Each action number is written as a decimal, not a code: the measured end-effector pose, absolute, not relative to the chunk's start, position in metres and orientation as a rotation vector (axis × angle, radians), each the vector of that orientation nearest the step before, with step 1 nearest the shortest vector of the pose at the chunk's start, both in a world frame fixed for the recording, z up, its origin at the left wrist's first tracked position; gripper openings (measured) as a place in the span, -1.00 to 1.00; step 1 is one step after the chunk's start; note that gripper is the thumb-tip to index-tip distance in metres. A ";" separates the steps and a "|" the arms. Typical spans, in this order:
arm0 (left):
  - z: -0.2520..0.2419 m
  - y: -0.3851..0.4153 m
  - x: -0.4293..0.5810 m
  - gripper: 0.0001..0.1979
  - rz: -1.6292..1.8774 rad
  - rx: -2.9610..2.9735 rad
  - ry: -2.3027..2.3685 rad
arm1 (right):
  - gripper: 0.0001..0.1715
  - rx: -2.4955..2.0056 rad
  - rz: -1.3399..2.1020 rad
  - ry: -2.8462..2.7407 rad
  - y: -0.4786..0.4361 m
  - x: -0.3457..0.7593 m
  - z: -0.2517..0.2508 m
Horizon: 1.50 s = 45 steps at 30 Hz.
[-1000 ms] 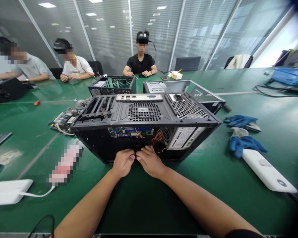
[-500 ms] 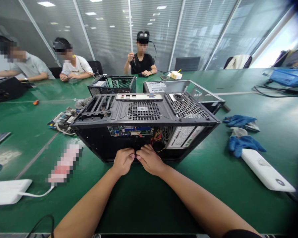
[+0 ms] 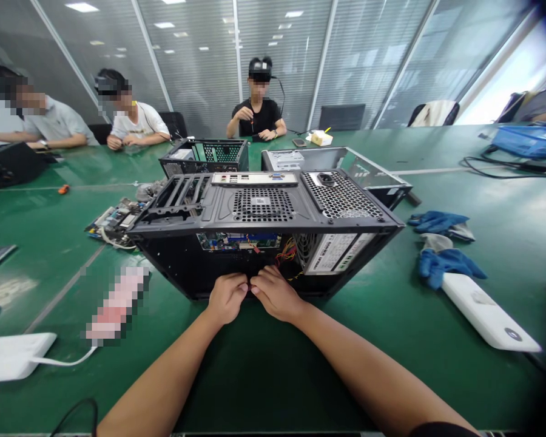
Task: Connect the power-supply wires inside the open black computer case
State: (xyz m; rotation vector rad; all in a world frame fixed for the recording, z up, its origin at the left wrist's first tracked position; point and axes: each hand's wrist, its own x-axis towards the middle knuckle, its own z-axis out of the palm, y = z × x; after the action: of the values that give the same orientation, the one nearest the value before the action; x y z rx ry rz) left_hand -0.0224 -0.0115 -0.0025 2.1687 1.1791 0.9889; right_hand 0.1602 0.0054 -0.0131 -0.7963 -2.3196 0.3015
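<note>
A black computer case (image 3: 264, 212) lies on its side on the green table (image 3: 273, 364), its open side facing me. Inside I see a circuit board, coloured wires (image 3: 287, 254) and a power supply with a white label (image 3: 332, 250). My left hand (image 3: 226, 297) and my right hand (image 3: 275, 294) rest side by side at the case's lower front edge, fingers reaching into the opening. The fingertips are hidden inside, so what they touch is unclear.
Blue gloves (image 3: 441, 252) and a white flat device (image 3: 486, 312) lie to the right. A white box with a cable (image 3: 13, 355) sits at the left, loose boards (image 3: 113, 220) behind it. Two more open cases (image 3: 204, 156) stand beyond. Three people sit across the table.
My hands have stayed at the case's edge. The person in black opposite raised a hand with a tool, then lowered it to chest height.
</note>
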 end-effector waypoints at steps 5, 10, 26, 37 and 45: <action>-0.001 -0.011 -0.021 -0.70 1.007 2.149 1.167 | -0.71 -0.787 0.286 -2.313 0.007 0.160 -0.016; -0.001 -0.010 -0.021 -0.69 1.000 2.136 1.186 | -0.71 -0.795 0.270 -2.312 0.007 0.161 -0.016; 0.007 -0.014 -0.027 -0.72 0.840 2.343 1.177 | -0.68 -0.780 -0.019 -2.416 0.001 0.164 -0.009; 0.014 -0.018 -0.028 -0.74 0.813 2.389 1.128 | -0.67 -0.743 -0.056 -2.360 0.001 0.167 -0.009; 0.016 -0.018 -0.026 -0.76 0.807 2.372 1.128 | -0.69 -0.763 -0.014 -2.316 -0.002 0.165 -0.008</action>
State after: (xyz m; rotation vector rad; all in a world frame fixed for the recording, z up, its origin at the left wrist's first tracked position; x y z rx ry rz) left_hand -0.0265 -0.0178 0.0161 2.3719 1.1282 0.8067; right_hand 0.1653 -0.0015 -0.0076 -0.7629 -2.3157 -0.0143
